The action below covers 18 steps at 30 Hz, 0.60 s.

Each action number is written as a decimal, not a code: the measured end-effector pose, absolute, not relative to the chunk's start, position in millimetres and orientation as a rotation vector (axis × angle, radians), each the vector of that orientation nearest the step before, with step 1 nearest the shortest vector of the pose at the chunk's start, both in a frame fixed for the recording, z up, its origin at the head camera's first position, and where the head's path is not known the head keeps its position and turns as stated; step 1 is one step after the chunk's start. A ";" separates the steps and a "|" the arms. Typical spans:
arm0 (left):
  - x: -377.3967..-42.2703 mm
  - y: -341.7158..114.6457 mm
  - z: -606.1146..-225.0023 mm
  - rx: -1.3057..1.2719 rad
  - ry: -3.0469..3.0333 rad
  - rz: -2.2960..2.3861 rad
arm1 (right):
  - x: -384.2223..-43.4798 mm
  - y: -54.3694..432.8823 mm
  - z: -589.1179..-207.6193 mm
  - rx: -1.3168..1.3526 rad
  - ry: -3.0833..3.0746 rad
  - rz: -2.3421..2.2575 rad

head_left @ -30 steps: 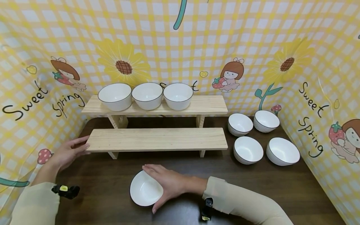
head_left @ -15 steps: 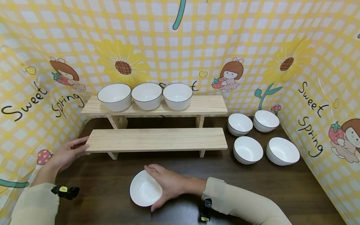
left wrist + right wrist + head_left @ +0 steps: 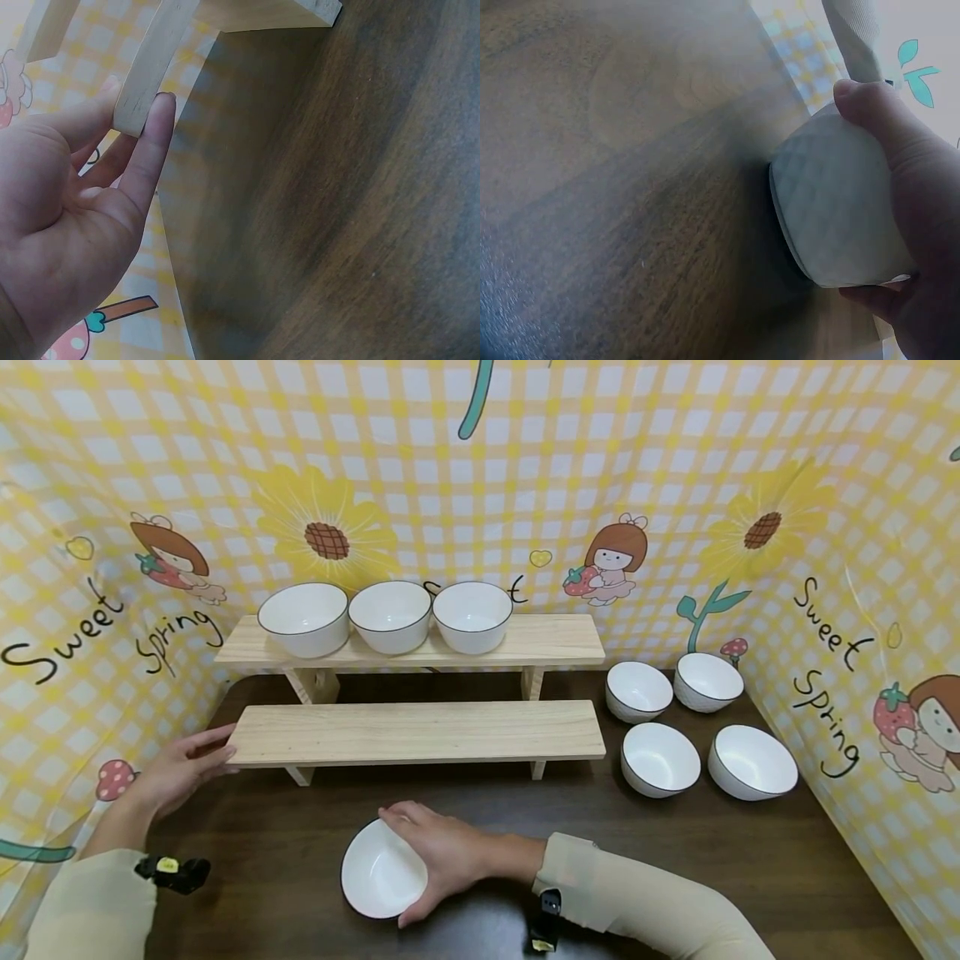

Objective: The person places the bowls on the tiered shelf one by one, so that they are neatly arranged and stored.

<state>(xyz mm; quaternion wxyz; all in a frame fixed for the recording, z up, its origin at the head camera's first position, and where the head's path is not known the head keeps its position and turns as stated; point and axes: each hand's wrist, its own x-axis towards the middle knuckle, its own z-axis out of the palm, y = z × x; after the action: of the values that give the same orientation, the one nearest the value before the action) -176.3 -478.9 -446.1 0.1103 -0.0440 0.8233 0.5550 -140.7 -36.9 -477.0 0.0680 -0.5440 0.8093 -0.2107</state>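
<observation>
Head: at seven o'clock the right hand (image 3: 444, 858) is clasping a white bowl (image 3: 381, 870); at eight the left hand (image 3: 180, 770) is pinching the lower shelf (image 3: 416, 732). Left wrist: its pinched end is showing near eleven. Right wrist: the clasped bowl is appearing at three.

The bowl (image 3: 381, 872) is round and white with a thin dark rim, its outer wall embossed with diamonds; its mouth faces up, and whether its base is set down cannot be told. It is in front of the shelf (image 3: 420, 732), apart from it, the right hand (image 3: 444, 855) gripping its right side. The shelf is a long, pale wooden board, level on short legs, its left end pinched by the left hand (image 3: 180, 770)
</observation>
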 end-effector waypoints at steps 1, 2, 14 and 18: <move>-176.3 -479.1 -446.3 -0.133 2.422 1.626 | -140.3 -37.0 -476.3 -1.637 2.440 -0.627; -176.3 -479.2 -446.4 -0.141 2.424 1.621 | -140.0 -37.0 -475.5 -1.636 2.441 -0.620; -177.9 -480.2 -446.6 -0.147 2.437 1.614 | -141.2 -21.0 -458.5 -1.621 2.504 -0.563; -176.8 -479.0 -446.9 -0.157 2.452 1.585 | -145.4 -9.0 -448.1 -1.600 2.497 -0.566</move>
<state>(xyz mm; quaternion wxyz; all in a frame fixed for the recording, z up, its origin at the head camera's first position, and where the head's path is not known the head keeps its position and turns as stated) -176.8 -479.0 -446.9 0.1084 -0.0533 0.8337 0.5389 -145.4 -9.0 -448.1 0.0610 -0.5290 0.8255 -0.1870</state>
